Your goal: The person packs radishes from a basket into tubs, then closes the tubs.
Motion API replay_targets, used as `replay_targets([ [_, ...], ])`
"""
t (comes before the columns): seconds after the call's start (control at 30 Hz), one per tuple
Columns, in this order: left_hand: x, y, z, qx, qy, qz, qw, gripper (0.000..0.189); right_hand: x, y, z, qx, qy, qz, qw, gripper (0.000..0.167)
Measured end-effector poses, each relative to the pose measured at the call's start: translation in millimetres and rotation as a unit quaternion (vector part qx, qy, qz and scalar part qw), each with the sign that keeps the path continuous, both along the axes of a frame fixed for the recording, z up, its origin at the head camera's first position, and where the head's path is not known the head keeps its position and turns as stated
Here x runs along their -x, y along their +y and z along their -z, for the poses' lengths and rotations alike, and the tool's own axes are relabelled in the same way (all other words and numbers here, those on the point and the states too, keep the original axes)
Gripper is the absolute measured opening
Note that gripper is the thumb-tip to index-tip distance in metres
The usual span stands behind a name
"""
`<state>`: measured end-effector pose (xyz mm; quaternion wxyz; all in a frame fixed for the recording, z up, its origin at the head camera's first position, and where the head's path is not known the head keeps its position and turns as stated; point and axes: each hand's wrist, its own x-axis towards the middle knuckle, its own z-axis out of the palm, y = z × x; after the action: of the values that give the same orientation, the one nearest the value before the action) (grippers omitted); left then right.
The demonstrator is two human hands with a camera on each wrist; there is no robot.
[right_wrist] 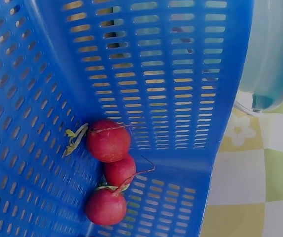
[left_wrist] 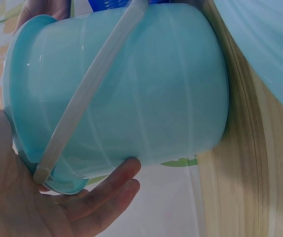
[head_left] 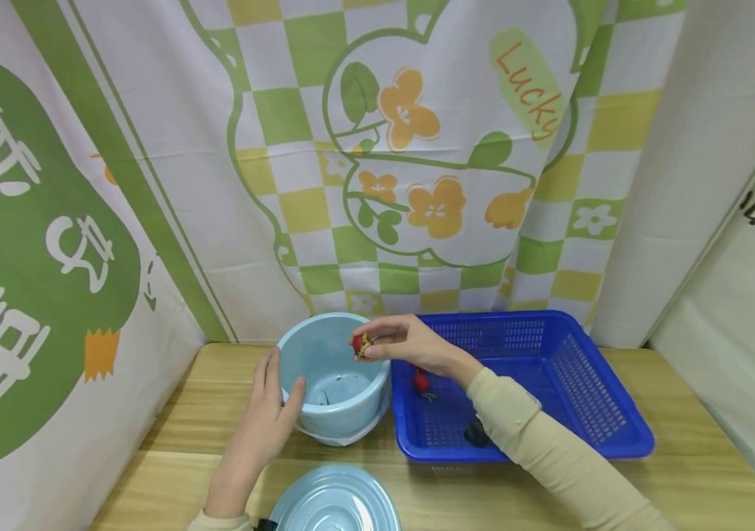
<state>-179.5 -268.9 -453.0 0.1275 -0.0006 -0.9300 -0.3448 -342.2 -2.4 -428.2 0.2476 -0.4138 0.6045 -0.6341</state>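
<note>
My left hand [head_left: 270,409] grips the rim of a light blue bucket [head_left: 341,422], thumb over the edge and fingers along the outside. The left wrist view shows the bucket's side, with its pale handle [left_wrist: 89,86] hanging across it. Over the bucket's right rim, my right hand [head_left: 411,343] pinches a red radish [head_left: 360,344] with green stem ends. To the right stands a blue perforated basket [head_left: 603,383]. Several radishes can lie hidden behind my arm; the right wrist view shows a radish [right_wrist: 108,140] touching others in the basket's corner.
A light blue round lid [head_left: 338,505] lies on the wooden table [head_left: 181,428] in front of the bucket. Behind the bucket and basket hangs a patterned cloth [head_left: 377,280], and more cloth closes off both sides.
</note>
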Motion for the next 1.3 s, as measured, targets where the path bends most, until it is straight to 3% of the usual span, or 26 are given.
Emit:
replay_targets([
  [0.2,1.0,-0.1,1.0,0.002,0.002,0.000,1.0000,0.083,-1.6,-2,-3.8,-0.050,0.060,0.029,0.9965,0.037],
  [0.5,0.4,0.2,0.7,0.002,0.006,0.000,1.0000,0.083,-2.3,-6,-8.6,-0.074,0.145,0.025,0.9863,0.036],
  [0.67,1.1,0.1,1.3,0.007,0.011,-0.003,0.9999,0.083,-2.3,-9,-11.1,-0.087,0.166,0.014,0.9822,0.037],
  [0.93,0.8,-0.2,1.6,0.007,0.011,-0.003,0.9999,0.083,-1.9,-16,-13.9,-0.108,0.245,-0.009,0.9633,0.036],
  [1.3,1.2,-0.4,2.0,0.004,0.009,0.000,1.0000,0.083,-3.8,-19,-14.9,-0.123,0.292,-0.014,0.9482,0.035],
])
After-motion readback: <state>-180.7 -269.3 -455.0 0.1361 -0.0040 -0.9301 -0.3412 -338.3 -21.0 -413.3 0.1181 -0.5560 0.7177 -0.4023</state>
